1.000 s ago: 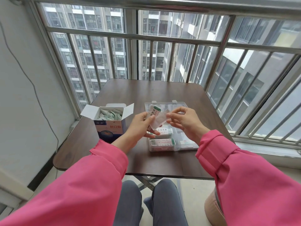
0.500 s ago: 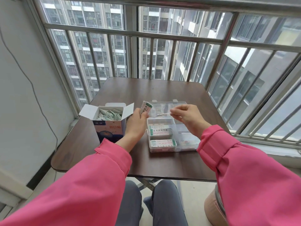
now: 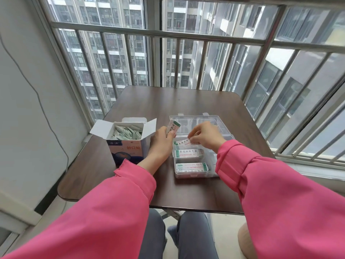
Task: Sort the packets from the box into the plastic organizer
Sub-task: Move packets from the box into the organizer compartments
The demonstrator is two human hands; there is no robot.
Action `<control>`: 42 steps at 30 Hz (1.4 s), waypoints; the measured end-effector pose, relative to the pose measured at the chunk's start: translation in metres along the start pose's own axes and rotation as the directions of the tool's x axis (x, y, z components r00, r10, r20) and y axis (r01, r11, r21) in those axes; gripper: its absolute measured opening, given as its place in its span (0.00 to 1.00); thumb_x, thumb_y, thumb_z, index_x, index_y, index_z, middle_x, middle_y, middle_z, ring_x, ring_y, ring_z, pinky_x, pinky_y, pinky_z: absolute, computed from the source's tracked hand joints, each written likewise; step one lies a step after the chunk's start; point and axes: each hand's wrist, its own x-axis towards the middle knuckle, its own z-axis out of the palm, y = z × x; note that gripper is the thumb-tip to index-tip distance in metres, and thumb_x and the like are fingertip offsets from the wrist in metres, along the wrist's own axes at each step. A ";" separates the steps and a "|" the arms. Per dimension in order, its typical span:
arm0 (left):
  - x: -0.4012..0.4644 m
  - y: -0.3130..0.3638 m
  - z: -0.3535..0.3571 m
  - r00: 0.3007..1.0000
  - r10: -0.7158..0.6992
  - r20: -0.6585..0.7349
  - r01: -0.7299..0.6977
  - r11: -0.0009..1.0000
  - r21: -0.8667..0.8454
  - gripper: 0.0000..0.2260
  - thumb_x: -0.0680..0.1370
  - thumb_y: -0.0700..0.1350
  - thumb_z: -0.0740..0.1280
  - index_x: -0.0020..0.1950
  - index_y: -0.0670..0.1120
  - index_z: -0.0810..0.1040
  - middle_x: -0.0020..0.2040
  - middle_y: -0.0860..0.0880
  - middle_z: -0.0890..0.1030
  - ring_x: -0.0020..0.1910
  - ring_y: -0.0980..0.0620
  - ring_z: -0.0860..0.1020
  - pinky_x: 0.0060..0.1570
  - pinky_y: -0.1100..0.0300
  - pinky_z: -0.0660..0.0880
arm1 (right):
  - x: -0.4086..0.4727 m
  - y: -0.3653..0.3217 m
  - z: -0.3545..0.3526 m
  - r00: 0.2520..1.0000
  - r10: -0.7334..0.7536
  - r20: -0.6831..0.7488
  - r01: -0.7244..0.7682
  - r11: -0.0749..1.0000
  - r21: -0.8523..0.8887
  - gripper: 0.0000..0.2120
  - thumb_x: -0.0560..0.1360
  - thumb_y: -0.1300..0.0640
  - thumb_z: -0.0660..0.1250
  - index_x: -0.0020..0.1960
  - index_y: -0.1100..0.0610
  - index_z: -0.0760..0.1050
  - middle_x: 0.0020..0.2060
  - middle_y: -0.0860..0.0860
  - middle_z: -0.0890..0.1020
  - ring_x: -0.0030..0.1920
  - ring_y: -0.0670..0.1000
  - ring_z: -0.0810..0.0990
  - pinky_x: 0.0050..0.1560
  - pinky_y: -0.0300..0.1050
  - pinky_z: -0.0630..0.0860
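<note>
Right hand pinches packet — over organizer.

A: What can be read on the box?
B: Red characters, 创口贴, on its front.
A: And on the packets in the organizer?
B: Green print, too small to read.

High-rise home balcony, barred windows, apartment towers outside, small brown table

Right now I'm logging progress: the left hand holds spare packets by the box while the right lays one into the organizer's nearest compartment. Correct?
Not quite: the head view shows the right hand laying its packet into the farthest compartment of the organizer's left column. The rest stands.
</note>
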 end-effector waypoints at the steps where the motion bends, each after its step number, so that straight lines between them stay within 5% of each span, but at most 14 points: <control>1: 0.001 -0.001 0.000 1.000 -0.005 0.000 0.005 1.000 -0.001 0.10 0.80 0.46 0.60 0.52 0.40 0.76 0.51 0.42 0.82 0.51 0.43 0.78 0.49 0.54 0.71 | 0.000 -0.001 0.001 1.000 -0.012 -0.002 0.012 0.999 -0.030 0.06 0.70 0.68 0.70 0.46 0.62 0.82 0.36 0.54 0.81 0.33 0.43 0.76 0.32 0.25 0.70; 8: 0.003 -0.002 0.001 1.000 0.007 0.003 -0.007 1.000 0.005 0.09 0.81 0.45 0.59 0.52 0.42 0.76 0.52 0.43 0.82 0.51 0.43 0.78 0.48 0.55 0.71 | 0.006 -0.008 0.008 0.993 -0.103 0.057 0.115 0.950 -0.289 0.08 0.72 0.65 0.68 0.48 0.59 0.83 0.46 0.54 0.84 0.48 0.52 0.81 0.52 0.44 0.77; 11: 0.003 -0.003 0.000 1.000 0.010 0.004 -0.010 1.000 0.001 0.09 0.81 0.46 0.59 0.52 0.42 0.76 0.52 0.43 0.82 0.51 0.43 0.78 0.47 0.55 0.70 | 0.008 -0.008 0.010 0.991 -0.099 0.089 0.124 0.932 -0.340 0.08 0.71 0.66 0.68 0.46 0.57 0.83 0.46 0.53 0.84 0.49 0.52 0.82 0.53 0.48 0.78; 20: -0.001 0.003 -0.007 0.992 0.093 0.080 -0.099 0.993 0.065 0.09 0.81 0.46 0.58 0.53 0.43 0.75 0.51 0.47 0.83 0.51 0.46 0.78 0.42 0.60 0.66 | 0.008 -0.012 0.006 0.978 -0.149 0.146 0.197 0.889 -0.413 0.09 0.74 0.63 0.68 0.47 0.52 0.83 0.47 0.49 0.84 0.49 0.50 0.81 0.52 0.45 0.77; 26: 0.002 0.001 0.000 0.969 0.181 0.170 -0.228 0.918 0.326 0.09 0.82 0.50 0.53 0.52 0.46 0.69 0.49 0.41 0.82 0.49 0.37 0.78 0.50 0.45 0.75 | 0.007 -0.007 0.006 0.973 -0.173 0.152 0.216 0.913 -0.346 0.14 0.74 0.70 0.63 0.49 0.55 0.83 0.48 0.52 0.84 0.49 0.50 0.82 0.55 0.49 0.78; 32: 0.003 0.009 0.003 0.959 0.202 0.197 -0.278 0.798 0.535 0.12 0.83 0.48 0.51 0.56 0.42 0.68 0.52 0.35 0.78 0.49 0.34 0.76 0.41 0.50 0.69 | 0.007 -0.004 0.005 0.977 -0.156 0.147 0.192 0.942 -0.275 0.18 0.72 0.73 0.61 0.49 0.56 0.83 0.48 0.52 0.85 0.50 0.49 0.82 0.56 0.45 0.77; 42: 0.008 0.009 0.005 0.957 0.195 0.217 -0.286 0.770 0.571 0.13 0.83 0.50 0.50 0.55 0.44 0.69 0.51 0.40 0.79 0.50 0.37 0.76 0.47 0.48 0.74 | 0.009 0.001 0.002 0.981 -0.170 0.091 0.193 0.886 -0.423 0.10 0.73 0.69 0.65 0.50 0.61 0.80 0.49 0.58 0.82 0.49 0.56 0.81 0.54 0.50 0.78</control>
